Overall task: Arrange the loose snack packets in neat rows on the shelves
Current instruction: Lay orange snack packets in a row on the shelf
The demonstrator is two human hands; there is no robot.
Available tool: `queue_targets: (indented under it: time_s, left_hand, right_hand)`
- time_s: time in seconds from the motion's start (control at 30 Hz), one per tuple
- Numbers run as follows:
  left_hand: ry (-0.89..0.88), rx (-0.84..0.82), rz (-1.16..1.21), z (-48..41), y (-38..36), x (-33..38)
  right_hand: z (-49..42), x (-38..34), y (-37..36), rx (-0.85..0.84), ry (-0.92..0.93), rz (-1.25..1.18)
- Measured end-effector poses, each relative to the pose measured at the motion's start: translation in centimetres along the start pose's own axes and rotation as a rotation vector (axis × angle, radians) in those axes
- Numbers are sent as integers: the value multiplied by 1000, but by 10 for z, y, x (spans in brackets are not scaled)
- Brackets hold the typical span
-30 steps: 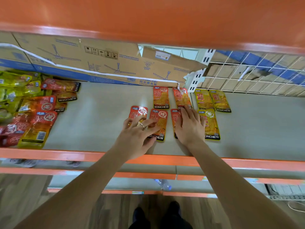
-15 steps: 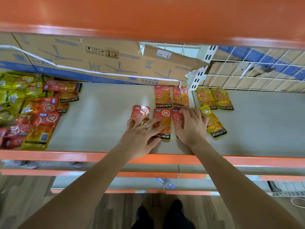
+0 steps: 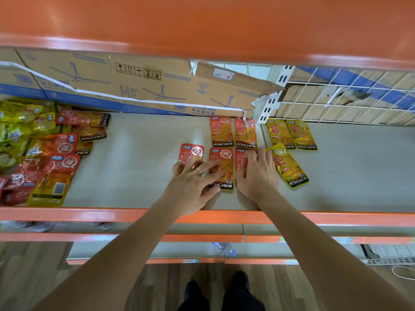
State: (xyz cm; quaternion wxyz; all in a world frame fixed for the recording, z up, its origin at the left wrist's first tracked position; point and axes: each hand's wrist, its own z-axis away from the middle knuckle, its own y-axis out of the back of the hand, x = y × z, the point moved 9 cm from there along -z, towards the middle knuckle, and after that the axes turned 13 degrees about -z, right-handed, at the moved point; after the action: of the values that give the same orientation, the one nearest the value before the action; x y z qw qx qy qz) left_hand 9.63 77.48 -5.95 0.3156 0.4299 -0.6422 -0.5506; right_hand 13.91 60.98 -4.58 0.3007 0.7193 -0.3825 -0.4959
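Alignment is going on in the middle of the frame, on the grey shelf (image 3: 139, 171); the left hand (image 3: 193, 182) is lying flat with fingers spread across the leftmost red packet (image 3: 192, 151) and the middle red packet (image 3: 222, 163); the right hand (image 3: 258, 173), fingers straight and close together, is pressing down on a third red packet (image 3: 239, 157), pinching nothing; just right of it the yellow packet (image 3: 289, 168), which was standing upright a second ago, is now lying skewed, its top leaning toward the hand; I judge the nudging knocked it, so the front row is needing that one squared again below the yellow pair (image 3: 292, 134); the loose pile (image 3: 45, 158) at centre left is waiting untouched.
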Motion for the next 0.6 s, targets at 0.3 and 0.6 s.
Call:
queue_targets:
  time_s: [0.3, 0.6]
  left_hand:
    - [383, 200, 237, 20, 22, -47]
    - [343, -105, 301, -9, -3, -73]
  right_hand:
    - [0, 4, 5, -30, -59, -41]
    - [-1, 6, 1, -52, -94, -36]
